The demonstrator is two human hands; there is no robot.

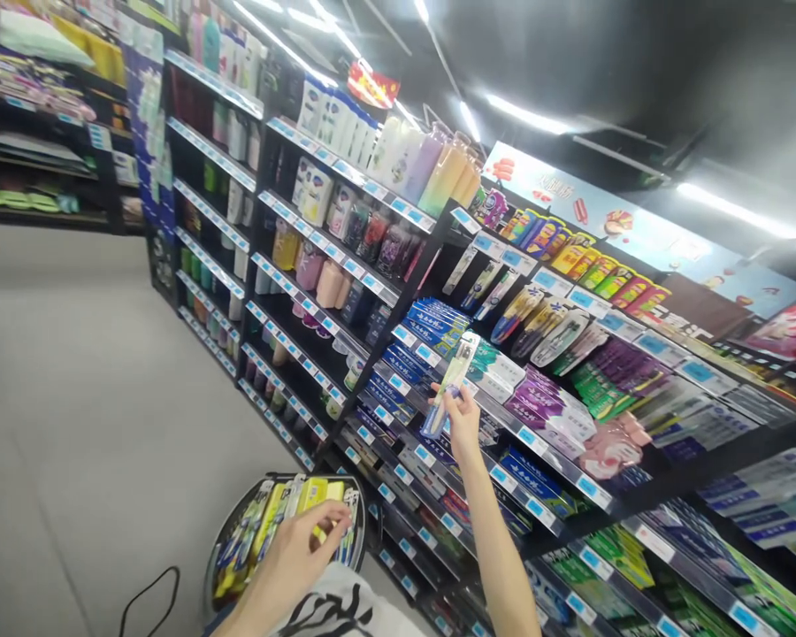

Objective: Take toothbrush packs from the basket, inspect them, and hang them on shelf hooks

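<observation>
My right hand [462, 414] is raised before the shelves, its fingers closed round the lower half of a packaged toothbrush [462, 361]. The slim pack is tilted, its white top pointing up and its blue end down. My left hand [309, 535] hovers over a round dark basket [210, 566] at my front. Its fingers are loosely curled with a gap to the thumb, and nothing shows in them. Several packaged toothbrushes [242, 531] and yellow packs [313, 492] lie in the basket, partly hidden by that hand.
Blue toothpaste boxes [438, 323] and purple boxes [544, 402] fill the shelf behind my right hand. Hanging toothbrush packs [514, 314] are above them. Bottles [431, 168] line the shelves farther left. Grey floor [99, 380] runs along the left, with a thin black loop [151, 588] low down.
</observation>
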